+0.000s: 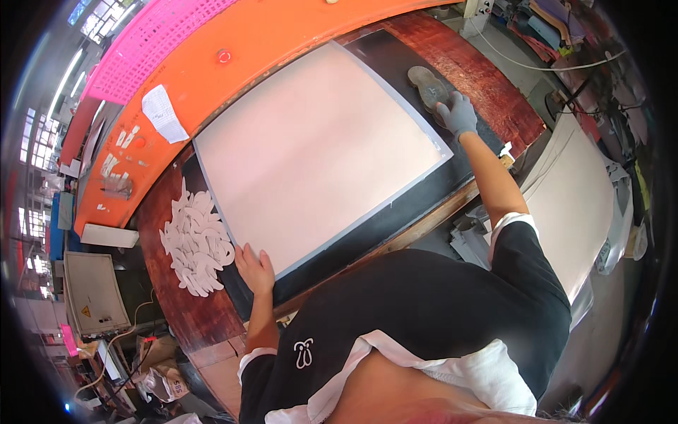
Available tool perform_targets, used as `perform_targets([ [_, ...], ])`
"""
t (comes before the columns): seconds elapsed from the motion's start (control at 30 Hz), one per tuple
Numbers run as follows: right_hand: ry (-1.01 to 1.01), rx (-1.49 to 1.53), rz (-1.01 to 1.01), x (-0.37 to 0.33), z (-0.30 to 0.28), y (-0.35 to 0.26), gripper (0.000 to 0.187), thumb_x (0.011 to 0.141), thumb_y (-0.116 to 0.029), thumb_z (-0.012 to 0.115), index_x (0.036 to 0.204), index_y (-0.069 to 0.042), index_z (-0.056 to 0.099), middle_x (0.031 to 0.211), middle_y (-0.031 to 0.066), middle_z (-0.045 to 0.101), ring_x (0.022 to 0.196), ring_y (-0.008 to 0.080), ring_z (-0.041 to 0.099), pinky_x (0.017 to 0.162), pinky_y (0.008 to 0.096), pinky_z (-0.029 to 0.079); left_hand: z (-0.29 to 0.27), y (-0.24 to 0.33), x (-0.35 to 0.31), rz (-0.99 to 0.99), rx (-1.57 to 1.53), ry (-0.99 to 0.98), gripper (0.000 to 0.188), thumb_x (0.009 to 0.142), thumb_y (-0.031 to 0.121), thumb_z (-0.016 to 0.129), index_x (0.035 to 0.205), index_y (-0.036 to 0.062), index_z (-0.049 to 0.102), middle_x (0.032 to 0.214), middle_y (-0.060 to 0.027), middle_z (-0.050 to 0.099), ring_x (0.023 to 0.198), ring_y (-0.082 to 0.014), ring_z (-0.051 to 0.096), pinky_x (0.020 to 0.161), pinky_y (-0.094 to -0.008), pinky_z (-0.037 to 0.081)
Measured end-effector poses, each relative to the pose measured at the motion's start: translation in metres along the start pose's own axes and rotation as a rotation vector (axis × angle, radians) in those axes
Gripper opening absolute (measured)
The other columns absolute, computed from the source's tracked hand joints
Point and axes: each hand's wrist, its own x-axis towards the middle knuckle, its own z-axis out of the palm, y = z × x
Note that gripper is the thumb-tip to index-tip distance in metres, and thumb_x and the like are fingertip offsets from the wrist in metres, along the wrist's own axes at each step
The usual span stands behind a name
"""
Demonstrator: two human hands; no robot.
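A large pale pinkish-white sheet (318, 155) with a grey edge lies flat on a black cutting board (360, 247). My left hand (256, 270), bare, rests at the sheet's near left corner with its fingers stretched out. Close beside it is a heap of white cut pieces (194, 244), thin and curved. On the far right of the board sits a sole-shaped cutting die (427, 86), brown and grey. My right hand (460, 116), in a grey glove, grips the near end of the die; some of its fingers are hidden.
The orange machine beam (261, 63) spans the far side, with a red button (224, 56) and a paper slip (164, 114). Behind it stands a pink basket (152, 46). A worn red tabletop (487, 85) surrounds the board. More pale sheets (572, 191) lie at the right.
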Motion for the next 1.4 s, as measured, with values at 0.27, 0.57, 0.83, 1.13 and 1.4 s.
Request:
perform_targets([
  [0.27,-0.371,-0.262,-0.105,0.012,0.006,-0.030,0.082,0.065,-0.045,0.071,0.134,-0.014,0.039,0.132,0.0226,0.041,0.115,0.0379,0.048,0.096,0.0436,0.042,-0.039,0.025,-0.075,-0.211,0.005,-0.008,0.047,0.081,0.019,0.060,0.121,-0.0022,0.049,0.132,-0.0273,0.040,0.121,-0.0422,0.038,0.102,-0.0458,0.032],
  [0.57,-0.197,0.668,0.181,-0.001,-0.063,0.070,0.061,0.071,-0.030,0.069,0.122,-0.003,0.050,0.103,0.0124,0.061,0.086,0.0210,0.059,0.076,0.0307,0.048,-0.041,0.040,-0.013,0.007,-0.083,0.025,0.045,0.079,0.023,0.062,0.116,0.0000,0.052,0.128,-0.0252,0.044,0.119,-0.0407,0.041,0.099,-0.0461,0.035],
  [0.83,-0.487,0.928,0.035,-0.130,-0.114,-0.111,0.049,0.078,-0.019,0.065,0.121,-0.001,0.050,0.093,0.0060,0.057,0.081,0.0135,0.056,0.071,0.0261,0.047,-0.042,0.060,-0.004,0.100,-0.247,0.009,0.044,0.081,0.019,0.057,0.120,0.0028,0.048,0.132,-0.0204,0.042,0.123,-0.0398,0.038,0.100,-0.0465,0.033],
  [1.13,-0.719,0.809,-0.061,-0.259,-0.035,-0.285,0.056,0.073,-0.022,0.073,0.119,0.001,0.050,0.094,0.0072,0.056,0.081,0.0134,0.055,0.071,0.0267,0.047,-0.037,0.043,-0.002,-0.119,-0.869,0.018,0.043,0.083,0.002,0.049,0.124,-0.0036,0.041,0.127,-0.0220,0.044,0.122,-0.0352,0.039,0.104,-0.0410,0.029],
  [1.4,-0.698,0.480,-0.279,-0.284,-0.038,-0.313,0.070,0.071,-0.032,0.068,0.126,0.002,0.044,0.120,0.0224,0.048,0.108,0.0328,0.050,0.092,0.0362,0.042,-0.011,0.024,0.093,-0.293,-1.122,-0.149,0.042,0.086,0.005,0.048,0.127,-0.0016,0.040,0.128,-0.0193,0.046,0.121,-0.0296,0.044,0.103,-0.0384,0.032],
])
